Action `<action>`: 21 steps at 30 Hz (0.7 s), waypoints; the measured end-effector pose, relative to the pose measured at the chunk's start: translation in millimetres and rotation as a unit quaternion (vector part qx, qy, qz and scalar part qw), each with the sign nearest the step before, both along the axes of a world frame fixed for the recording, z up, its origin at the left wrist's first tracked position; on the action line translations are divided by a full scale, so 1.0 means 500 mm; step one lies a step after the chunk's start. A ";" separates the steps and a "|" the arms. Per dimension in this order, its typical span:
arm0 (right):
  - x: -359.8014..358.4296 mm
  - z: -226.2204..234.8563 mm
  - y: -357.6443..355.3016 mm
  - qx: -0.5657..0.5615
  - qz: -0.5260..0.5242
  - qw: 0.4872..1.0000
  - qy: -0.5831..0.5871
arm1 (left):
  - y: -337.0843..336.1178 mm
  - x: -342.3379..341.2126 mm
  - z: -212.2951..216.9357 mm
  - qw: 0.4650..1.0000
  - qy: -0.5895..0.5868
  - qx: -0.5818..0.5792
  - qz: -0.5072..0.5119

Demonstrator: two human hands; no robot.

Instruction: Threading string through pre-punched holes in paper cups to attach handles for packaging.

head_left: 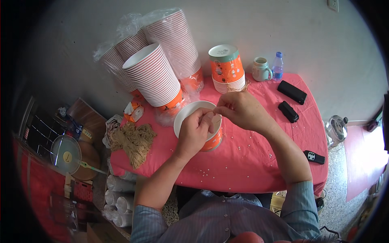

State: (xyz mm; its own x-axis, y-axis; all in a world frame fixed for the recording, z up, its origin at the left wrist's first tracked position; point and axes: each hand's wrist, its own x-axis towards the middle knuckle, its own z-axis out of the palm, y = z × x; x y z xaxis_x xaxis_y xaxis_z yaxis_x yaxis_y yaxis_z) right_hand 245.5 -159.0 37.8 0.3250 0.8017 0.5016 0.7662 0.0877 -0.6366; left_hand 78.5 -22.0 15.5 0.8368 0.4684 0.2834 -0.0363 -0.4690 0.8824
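In front of me stands an orange-and-white paper bucket point(213, 142) with its white mouth tilted up. My left hand point(195, 130) is closed over its near rim, thumb and fingers pressed together. My right hand point(244, 111) is closed in a pinch close by, just above the right side of the bucket, its fingertips nearly meeting those of the left. A thin strand seems to show by the fingertips, but what each hand pinches is too small to make out. Left of the bucket lies a bundle of tan cords point(137, 146).
Tall stacks of paper buckets point(152, 77), partly in clear plastic, stand at the back left. Upturned buckets point(227, 69), a mug point(261, 69) and a bottle point(278, 67) line the back. Black cases point(291, 92) and a remote point(315, 157) lie right. Small white dots dot the pink cloth point(251, 170).
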 end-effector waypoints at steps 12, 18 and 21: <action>-0.005 -0.007 0.002 -0.013 0.000 0.999 0.036 | -0.016 0.010 0.003 1.000 0.004 -0.001 -0.004; -0.006 -0.010 0.006 -0.016 -0.011 0.998 0.055 | -0.021 0.008 0.005 0.989 -0.025 0.138 0.034; -0.002 -0.011 0.006 -0.032 -0.002 0.997 0.077 | -0.017 0.007 0.005 0.986 -0.022 0.159 0.039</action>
